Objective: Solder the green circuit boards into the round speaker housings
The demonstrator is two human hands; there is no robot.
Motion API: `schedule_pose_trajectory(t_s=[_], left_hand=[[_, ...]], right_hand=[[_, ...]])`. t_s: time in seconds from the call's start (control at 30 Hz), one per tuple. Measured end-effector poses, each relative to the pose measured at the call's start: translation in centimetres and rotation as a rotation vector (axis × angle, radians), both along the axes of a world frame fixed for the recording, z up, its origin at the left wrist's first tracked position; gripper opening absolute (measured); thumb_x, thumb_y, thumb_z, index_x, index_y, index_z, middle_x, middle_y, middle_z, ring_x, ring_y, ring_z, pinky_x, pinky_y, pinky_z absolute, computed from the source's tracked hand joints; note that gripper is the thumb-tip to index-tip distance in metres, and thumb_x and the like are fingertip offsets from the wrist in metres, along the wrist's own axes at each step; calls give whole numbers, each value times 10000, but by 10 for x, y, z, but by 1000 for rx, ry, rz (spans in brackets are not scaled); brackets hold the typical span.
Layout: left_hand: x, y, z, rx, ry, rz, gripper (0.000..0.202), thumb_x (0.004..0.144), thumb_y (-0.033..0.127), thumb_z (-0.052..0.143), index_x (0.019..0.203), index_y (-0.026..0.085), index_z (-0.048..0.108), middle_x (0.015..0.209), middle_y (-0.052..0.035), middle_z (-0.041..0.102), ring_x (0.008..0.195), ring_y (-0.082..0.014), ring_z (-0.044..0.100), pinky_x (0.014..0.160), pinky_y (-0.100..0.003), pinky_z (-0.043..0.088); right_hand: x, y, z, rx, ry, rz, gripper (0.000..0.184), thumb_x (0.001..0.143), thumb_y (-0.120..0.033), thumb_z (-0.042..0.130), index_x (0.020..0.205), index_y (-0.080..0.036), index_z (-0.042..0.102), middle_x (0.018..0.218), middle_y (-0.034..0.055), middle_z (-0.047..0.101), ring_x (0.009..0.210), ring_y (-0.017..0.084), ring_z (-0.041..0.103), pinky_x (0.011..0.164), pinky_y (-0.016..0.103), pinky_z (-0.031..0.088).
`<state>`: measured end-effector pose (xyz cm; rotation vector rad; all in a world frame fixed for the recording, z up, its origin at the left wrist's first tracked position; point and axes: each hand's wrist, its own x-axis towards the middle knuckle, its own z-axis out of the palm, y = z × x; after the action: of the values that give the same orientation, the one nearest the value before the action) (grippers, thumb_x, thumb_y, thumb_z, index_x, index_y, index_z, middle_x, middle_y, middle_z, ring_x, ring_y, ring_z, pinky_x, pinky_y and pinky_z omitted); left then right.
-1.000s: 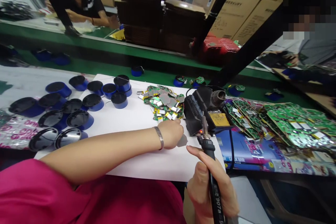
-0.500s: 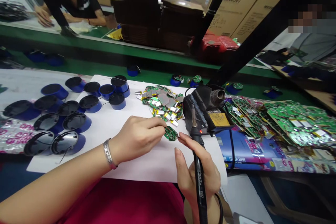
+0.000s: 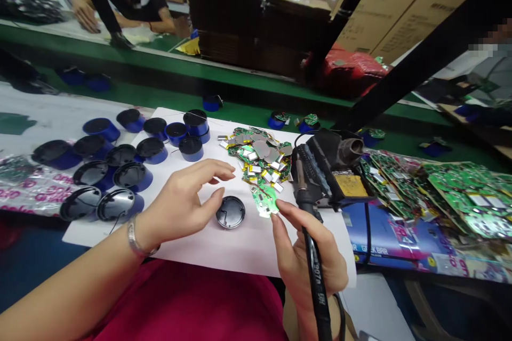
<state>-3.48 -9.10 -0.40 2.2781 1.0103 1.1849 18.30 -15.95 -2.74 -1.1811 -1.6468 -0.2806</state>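
My left hand is open, its thumb and fingers apart and nothing between them. Just off its thumb, a round black housing stands on the white paper, open side up, with a thin wire inside. Between thumb and forefinger my right hand pinches a green circuit board. The same hand also holds a black-handled soldering iron, tip pointing away from me. Behind the board lies a pile of small circuit boards with silver battery cells.
Several blue and black round housings are grouped on the left. At right stands a soldering iron stand with a yellow sponge. Stacked circuit board panels lie beyond it. A green conveyor runs behind. Across it sits another person.
My left hand has let go of the circuit board and drawn back left, opening. The board is now in my right fingers. A round black housing now shows between my hands. The view has shifted.
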Motion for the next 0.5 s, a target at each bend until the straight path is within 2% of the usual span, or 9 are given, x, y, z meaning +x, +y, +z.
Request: schedule_pose_trajectory(t_s=[0.07, 0.13, 0.2, 0.27, 0.33, 0.43, 0.5], left_hand=[[-11, -1, -3, -164, 89, -67, 432, 791, 79, 564, 1208, 191, 571, 1222, -73, 679, 1093, -202, 661, 921, -309, 565], [-16, -3, -12, -293, 204, -186, 619, 744, 76, 595, 1340, 209, 494, 1341, -78, 617, 1189, -233, 617, 1017, -371, 525], [-15, -7, -24, -367, 254, -264, 687, 768, 99, 635, 1409, 234, 431, 1427, -78, 555, 1286, -245, 549, 1103, -413, 458], [-8, -12, -36, -381, 222, -244, 629, 824, 167, 673, 1400, 248, 434, 1432, -76, 547, 1315, -235, 519, 1133, -422, 423], [1, -19, -44, -352, 141, -162, 564, 831, 245, 723, 1341, 232, 481, 1373, -88, 575, 1276, -231, 536, 1109, -416, 440], [9, -27, -46, -291, 43, -69, 515, 773, 301, 796, 1226, 191, 576, 1245, -111, 593, 1181, -241, 567, 1025, -398, 492], [10, -29, -43, -242, -3, -52, 296, 814, 260, 753, 1087, 187, 666, 1161, -103, 598, 1126, -228, 581, 972, -370, 511]], right_hand=[[1, 2, -2, 48, -83, -64, 501, 713, -58, 815, 1167, -177, 638, 943, 25, 776, 781, 162, 748, 788, 264, 642], [0, 3, -5, 58, -133, -83, 496, 729, -84, 815, 1182, -175, 632, 938, 28, 777, 788, 169, 750, 787, 266, 641], [-1, 3, -9, 44, -161, -59, 493, 746, -87, 802, 1198, -168, 622, 956, 41, 775, 795, 172, 750, 793, 268, 639], [-3, 4, -13, 20, -168, -6, 490, 758, -71, 784, 1208, -161, 611, 978, 53, 770, 810, 171, 749, 803, 268, 634], [-5, 4, -16, -3, -156, 44, 483, 766, -48, 766, 1208, -152, 603, 993, 64, 766, 838, 168, 745, 818, 268, 629], [-7, 4, -18, -37, -141, 94, 465, 770, -24, 752, 1197, -132, 603, 1010, 79, 760, 880, 162, 737, 847, 266, 622], [-8, 3, -19, -59, -131, 133, 468, 766, -8, 746, 1195, -130, 603, 1022, 85, 756, 900, 162, 733, 853, 271, 622]])
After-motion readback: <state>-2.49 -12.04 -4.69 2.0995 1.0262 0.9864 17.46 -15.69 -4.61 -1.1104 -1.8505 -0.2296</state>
